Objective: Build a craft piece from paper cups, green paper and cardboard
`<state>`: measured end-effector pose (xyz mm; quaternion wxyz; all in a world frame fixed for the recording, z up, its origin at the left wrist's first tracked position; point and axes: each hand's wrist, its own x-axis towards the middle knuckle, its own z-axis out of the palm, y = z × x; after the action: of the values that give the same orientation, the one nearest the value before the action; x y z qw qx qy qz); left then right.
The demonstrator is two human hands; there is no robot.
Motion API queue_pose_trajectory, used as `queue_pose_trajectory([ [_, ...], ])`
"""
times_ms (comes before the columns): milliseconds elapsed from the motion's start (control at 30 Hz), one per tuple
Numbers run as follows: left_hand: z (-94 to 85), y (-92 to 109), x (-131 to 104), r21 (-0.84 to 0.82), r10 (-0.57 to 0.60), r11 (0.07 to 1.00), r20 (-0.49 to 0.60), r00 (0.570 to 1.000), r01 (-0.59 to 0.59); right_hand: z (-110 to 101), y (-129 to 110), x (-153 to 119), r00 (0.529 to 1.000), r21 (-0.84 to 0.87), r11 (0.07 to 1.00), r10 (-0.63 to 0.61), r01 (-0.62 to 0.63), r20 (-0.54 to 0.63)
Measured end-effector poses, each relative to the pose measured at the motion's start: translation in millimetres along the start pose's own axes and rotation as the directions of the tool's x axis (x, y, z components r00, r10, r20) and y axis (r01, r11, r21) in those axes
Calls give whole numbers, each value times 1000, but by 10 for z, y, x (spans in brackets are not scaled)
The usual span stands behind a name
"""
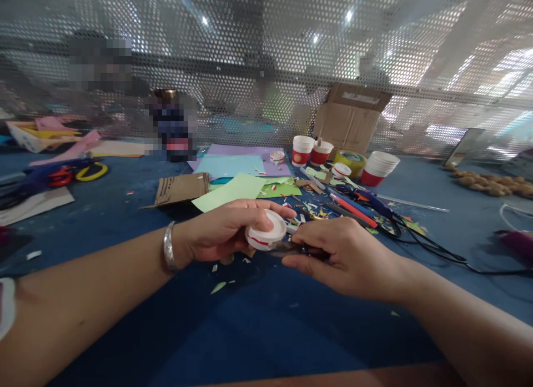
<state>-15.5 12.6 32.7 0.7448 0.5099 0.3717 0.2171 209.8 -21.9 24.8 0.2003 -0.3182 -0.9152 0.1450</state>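
Note:
My left hand is closed around the cut-off base of a paper cup, thumb on its white round face and fingers around its side. A strip of red shows along its lower edge. Just to the right, my right hand grips what looks like a pair of scissors with dark handles. Their greyish blades, smeared by motion, reach the rim of the cup base. The fingers hide most of the handles. Beneath both hands lie small paper scraps on the blue table.
Green paper and a cardboard piece lie beyond my hands. Paper cups, yellow tape, a red pen and a blue glue gun with a black cord are further right. Yellow-handled scissors lie left. A perforated screen stands behind.

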Motion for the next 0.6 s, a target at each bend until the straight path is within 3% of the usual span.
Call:
queue_pose_trajectory([
  [400,24,15,-9,-5,-57,998,15,998,57,37,-11,8,1000,79,997,0,-2,20],
  [600,6,-27,2,-35,-25,999,40,999,27,63,-14,21,1000,116,993,-8,6,14],
])
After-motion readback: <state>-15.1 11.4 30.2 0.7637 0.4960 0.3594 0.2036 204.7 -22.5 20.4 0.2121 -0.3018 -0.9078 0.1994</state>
